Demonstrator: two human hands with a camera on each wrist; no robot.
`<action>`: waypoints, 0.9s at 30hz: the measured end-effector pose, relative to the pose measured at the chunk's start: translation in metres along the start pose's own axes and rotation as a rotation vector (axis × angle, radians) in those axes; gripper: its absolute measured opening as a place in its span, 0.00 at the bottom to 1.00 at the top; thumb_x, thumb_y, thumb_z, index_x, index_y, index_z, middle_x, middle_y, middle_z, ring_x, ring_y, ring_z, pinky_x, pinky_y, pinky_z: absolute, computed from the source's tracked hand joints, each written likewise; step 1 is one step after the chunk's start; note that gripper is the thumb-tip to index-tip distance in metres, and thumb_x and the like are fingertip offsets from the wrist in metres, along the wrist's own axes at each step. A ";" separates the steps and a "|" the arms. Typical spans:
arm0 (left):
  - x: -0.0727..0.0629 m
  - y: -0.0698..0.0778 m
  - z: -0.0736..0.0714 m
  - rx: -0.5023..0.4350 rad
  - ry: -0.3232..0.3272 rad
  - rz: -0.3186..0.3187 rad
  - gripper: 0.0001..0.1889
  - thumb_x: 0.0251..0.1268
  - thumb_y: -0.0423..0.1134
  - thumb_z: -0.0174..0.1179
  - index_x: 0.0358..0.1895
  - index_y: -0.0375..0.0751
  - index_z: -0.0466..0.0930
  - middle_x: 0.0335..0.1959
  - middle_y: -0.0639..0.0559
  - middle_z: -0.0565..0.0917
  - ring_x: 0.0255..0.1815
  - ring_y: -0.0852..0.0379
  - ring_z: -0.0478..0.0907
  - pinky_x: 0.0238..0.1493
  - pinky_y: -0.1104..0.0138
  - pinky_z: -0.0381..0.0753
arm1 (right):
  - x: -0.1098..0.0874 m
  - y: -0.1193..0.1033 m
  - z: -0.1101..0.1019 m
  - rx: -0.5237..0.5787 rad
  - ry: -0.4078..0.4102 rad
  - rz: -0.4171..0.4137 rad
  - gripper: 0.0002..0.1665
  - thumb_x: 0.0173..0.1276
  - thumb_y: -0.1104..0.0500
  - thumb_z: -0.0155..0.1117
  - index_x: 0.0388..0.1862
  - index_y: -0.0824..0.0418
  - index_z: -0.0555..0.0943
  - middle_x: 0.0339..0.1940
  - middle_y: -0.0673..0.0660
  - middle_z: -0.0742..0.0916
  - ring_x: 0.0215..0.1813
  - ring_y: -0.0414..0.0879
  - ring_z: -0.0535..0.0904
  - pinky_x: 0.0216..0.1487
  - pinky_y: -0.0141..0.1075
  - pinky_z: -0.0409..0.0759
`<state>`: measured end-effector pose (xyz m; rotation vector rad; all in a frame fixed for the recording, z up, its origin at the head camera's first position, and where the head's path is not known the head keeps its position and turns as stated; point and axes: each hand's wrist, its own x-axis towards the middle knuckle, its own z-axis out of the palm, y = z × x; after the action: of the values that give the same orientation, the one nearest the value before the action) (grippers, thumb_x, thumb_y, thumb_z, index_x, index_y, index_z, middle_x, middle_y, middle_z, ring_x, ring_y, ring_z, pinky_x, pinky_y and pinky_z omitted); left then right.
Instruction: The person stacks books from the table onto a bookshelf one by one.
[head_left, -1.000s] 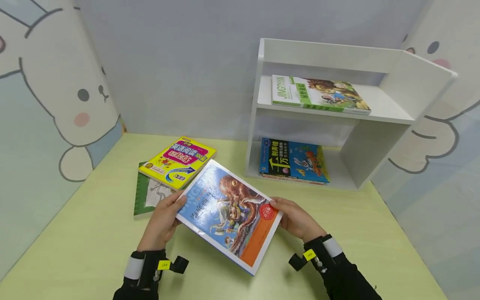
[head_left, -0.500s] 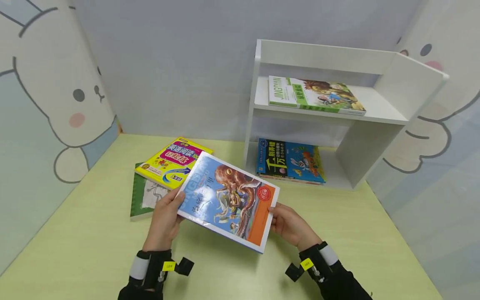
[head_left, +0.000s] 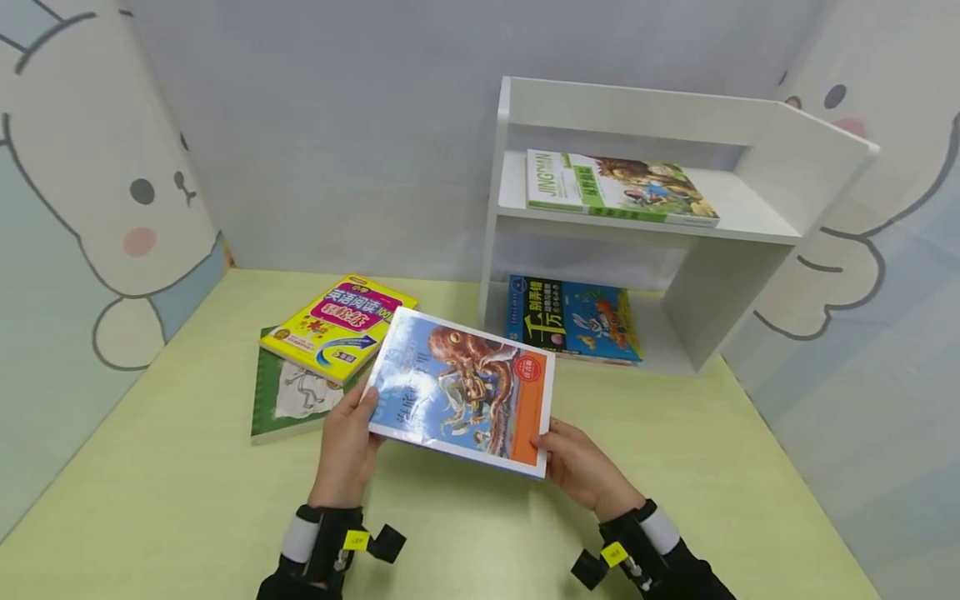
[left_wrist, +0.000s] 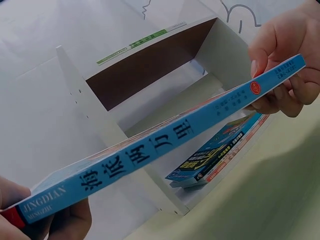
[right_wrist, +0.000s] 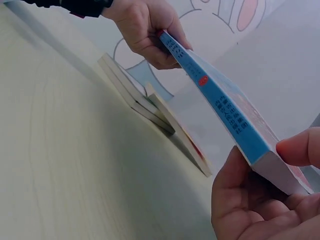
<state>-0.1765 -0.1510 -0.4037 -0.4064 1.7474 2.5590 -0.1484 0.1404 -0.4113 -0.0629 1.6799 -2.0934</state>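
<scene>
1. While the left thumb (head_left: pixel 367 407) presses the cover from above, the other fingers of the left hand (head_left: pixel 347 442) curl beneath, so that hand grasps one end of the octopus-cover book (head_left: pixel 472 392).
2. At the opposite end, the right hand (head_left: pixel 585 467) pinches the book the same way, thumb on top and fingers bent below; gripping both ends probably keeps so broad a thing steady and stops it sagging.
3. Between the hands, the book is up off the table (head_left: pixel 225 517), its blue spine (left_wrist: pixel 140 155) turned toward the person and its picture side up, which leaves the cover readable from above.
4. Just beyond the left hand, a yellow book (head_left: pixel 330 329) lies partly across a green book (head_left: pixel 300 396); that skewed overlap looks like loose laying down rather than careful stacking.
5. Farther out, on the person's right, stands the white shelf unit (head_left: pixel 813 167), near the back wall (head_left: pixel 337 142). One green-and-white book (head_left: pixel 615 193) lies flat on its upper shelf, and a blue-and-black book (head_left: pixel 573 317) lies flat in the lower compartment, seemingly atop at least one more; lying flat, they need no support to stay put.
</scene>
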 end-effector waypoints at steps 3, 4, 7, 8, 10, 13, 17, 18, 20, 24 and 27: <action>-0.001 -0.005 -0.001 -0.012 0.008 0.004 0.23 0.80 0.40 0.42 0.73 0.38 0.62 0.64 0.39 0.72 0.44 0.63 0.79 0.43 0.71 0.80 | -0.001 0.003 0.001 -0.045 0.002 0.021 0.34 0.76 0.61 0.47 0.75 0.74 0.51 0.47 0.53 0.85 0.43 0.42 0.82 0.42 0.33 0.81; -0.001 -0.006 0.000 -0.020 0.010 0.004 0.23 0.80 0.40 0.41 0.73 0.38 0.62 0.64 0.38 0.72 0.44 0.63 0.79 0.43 0.71 0.80 | -0.001 0.003 0.001 -0.059 0.004 0.025 0.34 0.76 0.61 0.47 0.74 0.74 0.52 0.47 0.54 0.85 0.42 0.43 0.82 0.41 0.33 0.81; -0.002 -0.009 0.000 -0.035 0.019 0.007 0.23 0.80 0.39 0.41 0.72 0.36 0.61 0.64 0.38 0.71 0.45 0.63 0.79 0.43 0.71 0.80 | -0.002 0.005 0.002 -0.080 0.017 0.025 0.32 0.77 0.61 0.46 0.74 0.74 0.53 0.48 0.56 0.85 0.41 0.44 0.81 0.39 0.33 0.82; -0.003 -0.011 0.001 -0.036 0.024 0.010 0.23 0.80 0.39 0.41 0.72 0.36 0.61 0.63 0.38 0.71 0.45 0.63 0.79 0.43 0.71 0.80 | -0.003 0.005 0.003 -0.088 0.023 0.022 0.32 0.77 0.61 0.46 0.73 0.74 0.53 0.48 0.57 0.85 0.41 0.44 0.81 0.39 0.33 0.82; -0.004 -0.013 0.001 -0.047 0.030 0.016 0.23 0.80 0.39 0.41 0.72 0.35 0.61 0.62 0.38 0.72 0.45 0.64 0.79 0.42 0.71 0.80 | -0.003 0.005 0.003 -0.116 0.041 0.010 0.32 0.77 0.61 0.46 0.73 0.75 0.54 0.49 0.59 0.84 0.41 0.44 0.81 0.39 0.33 0.82; -0.006 -0.018 0.004 -0.056 0.038 0.029 0.24 0.80 0.40 0.42 0.72 0.33 0.60 0.61 0.39 0.72 0.44 0.65 0.78 0.41 0.72 0.80 | -0.003 0.005 0.003 -0.168 0.084 -0.013 0.31 0.76 0.62 0.45 0.72 0.75 0.54 0.50 0.61 0.83 0.41 0.45 0.80 0.39 0.34 0.81; -0.007 -0.024 0.011 -0.047 0.046 0.048 0.23 0.79 0.39 0.42 0.71 0.32 0.63 0.60 0.38 0.74 0.42 0.64 0.79 0.39 0.71 0.80 | -0.003 0.006 0.004 -0.203 0.229 -0.052 0.35 0.75 0.65 0.47 0.75 0.68 0.48 0.47 0.64 0.82 0.37 0.47 0.80 0.35 0.35 0.81; -0.008 -0.025 0.013 -0.044 0.046 0.054 0.23 0.79 0.39 0.42 0.70 0.32 0.64 0.60 0.37 0.74 0.42 0.64 0.80 0.39 0.71 0.80 | -0.003 0.006 0.005 -0.205 0.267 -0.060 0.36 0.74 0.66 0.48 0.76 0.65 0.47 0.46 0.65 0.82 0.36 0.48 0.80 0.35 0.35 0.81; -0.008 -0.028 0.017 -0.033 0.038 0.063 0.22 0.79 0.39 0.42 0.70 0.33 0.65 0.61 0.37 0.75 0.43 0.62 0.80 0.40 0.71 0.81 | -0.005 0.005 0.005 -0.213 0.332 -0.072 0.39 0.74 0.67 0.49 0.77 0.61 0.44 0.45 0.65 0.82 0.34 0.49 0.79 0.33 0.35 0.81; -0.008 -0.030 0.023 -0.029 -0.009 0.083 0.24 0.79 0.38 0.43 0.74 0.38 0.59 0.65 0.40 0.72 0.50 0.58 0.80 0.44 0.69 0.82 | -0.012 0.000 0.000 -0.240 0.379 -0.084 0.39 0.74 0.67 0.49 0.78 0.60 0.45 0.46 0.66 0.81 0.34 0.48 0.79 0.34 0.35 0.80; -0.008 -0.029 0.026 -0.031 -0.051 0.092 0.26 0.79 0.38 0.44 0.76 0.42 0.55 0.68 0.43 0.70 0.54 0.54 0.78 0.47 0.67 0.82 | -0.017 -0.005 -0.005 -0.251 0.380 -0.098 0.39 0.74 0.67 0.50 0.79 0.59 0.47 0.48 0.65 0.81 0.36 0.46 0.79 0.36 0.35 0.80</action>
<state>-0.1700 -0.1150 -0.4196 -0.2642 1.7510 2.6367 -0.1362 0.1521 -0.4035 0.1912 2.1985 -2.0467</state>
